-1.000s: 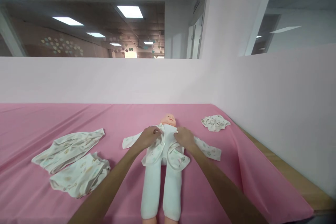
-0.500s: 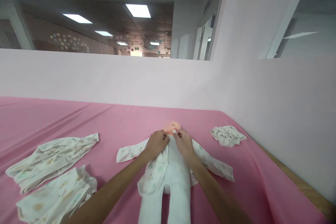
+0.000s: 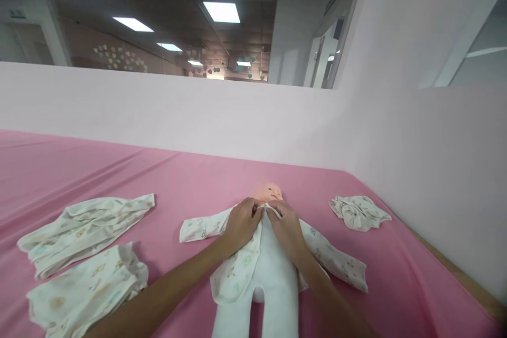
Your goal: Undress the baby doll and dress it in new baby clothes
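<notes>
A baby doll [image 3: 273, 259] with a white cloth body lies on its back, its head [image 3: 271, 191] pointing away from me. It wears a white printed baby jacket [image 3: 233, 274] that hangs open over the chest, both sleeves spread out to the sides. My left hand [image 3: 244, 222] is closed on the jacket's edge at the neck. Close beside it, my right hand [image 3: 285, 224] pinches the opposite neck edge just under the doll's chin. The fingertips nearly meet, and they partly hide the collar.
Pink cloth [image 3: 166, 179] covers the surface. Printed baby pants [image 3: 87, 227] and another folded printed garment [image 3: 87, 290] lie at the left. A crumpled printed garment [image 3: 358, 212] lies at the right. White walls [image 3: 178, 111] stand behind and to the right.
Both hands have drawn the neck edges closer together under the doll's chin. The whole view has shifted slightly, so things appear further right.
</notes>
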The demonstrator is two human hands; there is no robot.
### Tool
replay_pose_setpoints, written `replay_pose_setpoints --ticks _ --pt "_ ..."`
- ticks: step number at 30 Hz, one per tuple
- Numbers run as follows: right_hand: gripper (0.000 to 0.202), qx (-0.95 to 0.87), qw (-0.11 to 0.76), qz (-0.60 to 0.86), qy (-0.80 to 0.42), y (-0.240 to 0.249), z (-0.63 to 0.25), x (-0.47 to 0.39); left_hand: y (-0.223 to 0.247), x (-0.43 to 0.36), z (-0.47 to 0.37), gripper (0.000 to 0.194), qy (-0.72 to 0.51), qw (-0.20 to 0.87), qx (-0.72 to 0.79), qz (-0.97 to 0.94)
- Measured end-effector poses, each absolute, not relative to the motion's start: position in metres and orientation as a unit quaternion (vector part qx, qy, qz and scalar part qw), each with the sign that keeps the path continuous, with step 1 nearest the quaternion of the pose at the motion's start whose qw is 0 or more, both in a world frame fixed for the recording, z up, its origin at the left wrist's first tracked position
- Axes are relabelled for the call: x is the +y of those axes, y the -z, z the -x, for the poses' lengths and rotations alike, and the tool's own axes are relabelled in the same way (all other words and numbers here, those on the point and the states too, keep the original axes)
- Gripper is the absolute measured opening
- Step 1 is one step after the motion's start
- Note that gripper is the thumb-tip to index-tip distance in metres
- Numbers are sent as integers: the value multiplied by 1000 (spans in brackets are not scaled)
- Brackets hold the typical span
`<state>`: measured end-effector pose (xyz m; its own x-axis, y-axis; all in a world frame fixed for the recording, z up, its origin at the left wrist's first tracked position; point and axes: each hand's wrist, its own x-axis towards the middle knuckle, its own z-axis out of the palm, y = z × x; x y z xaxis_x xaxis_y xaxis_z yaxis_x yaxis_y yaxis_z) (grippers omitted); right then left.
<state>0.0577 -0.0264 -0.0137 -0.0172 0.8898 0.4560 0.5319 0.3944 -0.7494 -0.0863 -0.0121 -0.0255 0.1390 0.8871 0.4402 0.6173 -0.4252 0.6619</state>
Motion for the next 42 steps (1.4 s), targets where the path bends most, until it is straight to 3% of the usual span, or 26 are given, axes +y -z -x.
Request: replay_pose_setpoints --ticks 10,20,42 --pt "24 -664 468 557 -174 19 -54 -36 25 -15 85 17 -404 163 507 -744" --pt "22 -664 518 539 -3 26 -50 -43 25 -15 86 19 -409 188 510 -733" --pt "18 -692 509 498 -118 27 -54 -45 28 -15 87 14 -417 197 489 -740"
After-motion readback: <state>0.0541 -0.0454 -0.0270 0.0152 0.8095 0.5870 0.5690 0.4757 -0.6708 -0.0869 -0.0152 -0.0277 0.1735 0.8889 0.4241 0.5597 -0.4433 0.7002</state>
